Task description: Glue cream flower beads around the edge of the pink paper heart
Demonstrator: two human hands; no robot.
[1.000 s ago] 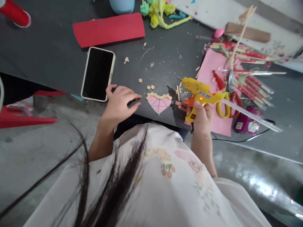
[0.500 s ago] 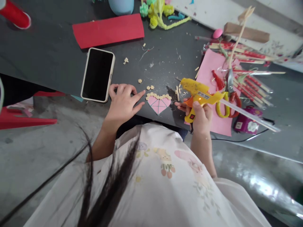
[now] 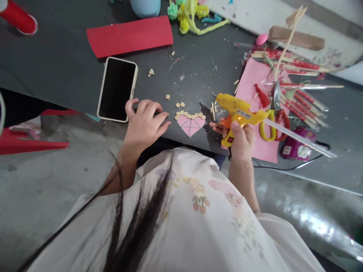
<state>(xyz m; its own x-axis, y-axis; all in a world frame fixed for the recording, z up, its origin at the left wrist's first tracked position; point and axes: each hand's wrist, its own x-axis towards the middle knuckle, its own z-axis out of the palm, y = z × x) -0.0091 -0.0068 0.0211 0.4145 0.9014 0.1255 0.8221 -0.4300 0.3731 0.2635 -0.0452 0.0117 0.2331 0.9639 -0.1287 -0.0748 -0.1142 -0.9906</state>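
My right hand [image 3: 239,141] is wrapped round the handle of a yellow glue gun [image 3: 236,109], its nozzle pointing left and a clear glue stick [image 3: 300,138] sticking out behind. On the table's near edge lies a pink paper heart [image 3: 190,126] with drawn lines, its top rim covered by a row of small cream flower-shaped pieces [image 3: 188,115]. Left of the heart rests my left hand [image 3: 146,122], fingers apart and holding nothing, beside the phone [image 3: 117,89]. Loose flower pieces [image 3: 180,105] lie just above the heart.
A red paper strip [image 3: 130,36] lies behind the phone. At the right are pink paper [image 3: 251,81], scissors [image 3: 274,109], wrapped red-and-cream sticks [image 3: 303,104] and a purple object [image 3: 297,145]. Yellow and green fuzzy stems [image 3: 193,19] and a blue container [image 3: 145,7] stand at the back.
My left hand has shifted slightly left, away from the heart and towards the phone. My right hand and the glue gun have hardly moved.
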